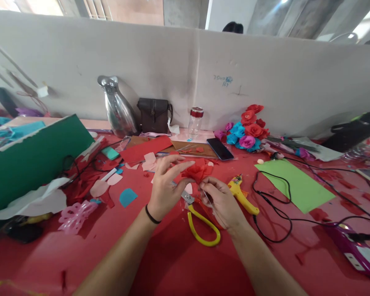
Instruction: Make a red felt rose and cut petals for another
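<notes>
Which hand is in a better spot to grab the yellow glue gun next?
Probably the right hand: it's just beside the yellow glue gun, though it's busy at the base of the red flower. The left hand is farther away.

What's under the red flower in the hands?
Under the red flower: fingers of the right hand at its base, a thin stem, and yellow-handled scissors on the red tabletop. The fingers cover the base, so its join can't be seen.
</notes>
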Motion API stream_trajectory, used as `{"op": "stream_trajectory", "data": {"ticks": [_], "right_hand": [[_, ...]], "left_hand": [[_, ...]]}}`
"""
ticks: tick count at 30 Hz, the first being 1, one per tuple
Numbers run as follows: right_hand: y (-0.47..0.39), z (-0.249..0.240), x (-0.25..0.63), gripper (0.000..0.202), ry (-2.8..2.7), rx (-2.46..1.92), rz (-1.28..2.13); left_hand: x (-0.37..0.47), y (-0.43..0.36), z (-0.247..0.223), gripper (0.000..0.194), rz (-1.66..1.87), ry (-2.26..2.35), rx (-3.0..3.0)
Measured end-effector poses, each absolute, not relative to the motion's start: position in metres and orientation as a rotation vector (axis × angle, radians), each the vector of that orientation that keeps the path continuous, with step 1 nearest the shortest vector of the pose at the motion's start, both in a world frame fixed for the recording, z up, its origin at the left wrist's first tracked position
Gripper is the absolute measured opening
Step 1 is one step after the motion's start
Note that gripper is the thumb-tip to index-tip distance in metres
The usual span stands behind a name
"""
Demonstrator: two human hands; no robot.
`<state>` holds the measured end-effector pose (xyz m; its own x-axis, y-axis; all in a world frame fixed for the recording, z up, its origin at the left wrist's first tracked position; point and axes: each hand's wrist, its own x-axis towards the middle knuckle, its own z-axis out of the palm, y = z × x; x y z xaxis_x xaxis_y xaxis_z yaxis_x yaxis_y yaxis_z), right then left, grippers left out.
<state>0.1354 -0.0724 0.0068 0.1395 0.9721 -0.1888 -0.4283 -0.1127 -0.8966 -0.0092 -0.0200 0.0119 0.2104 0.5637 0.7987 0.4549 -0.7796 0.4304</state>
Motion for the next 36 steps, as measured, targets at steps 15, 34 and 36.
{"op": "stream_trajectory", "data": {"ticks": [15,34,36], "right_hand": [[-0.0723,0.0156,0.1349,0.022,-0.497,-0.995,1.516],[-0.0725,0.0149,0.1330,0.021,-0.496,-1.025,1.545],[-0.0727,0.0148,0.1325,0.020,-0.497,-1.030,1.550]], "left_hand": [[-0.0165,-0.0140,0.0186,0.021,1.402,0.827,2.135],[-0.0177,-0.0112,0.0179,0.008,1.268,0.857,2.248],[-0.0177,-0.0105,0.0173,0.005,1.277,0.851,2.255]]}}
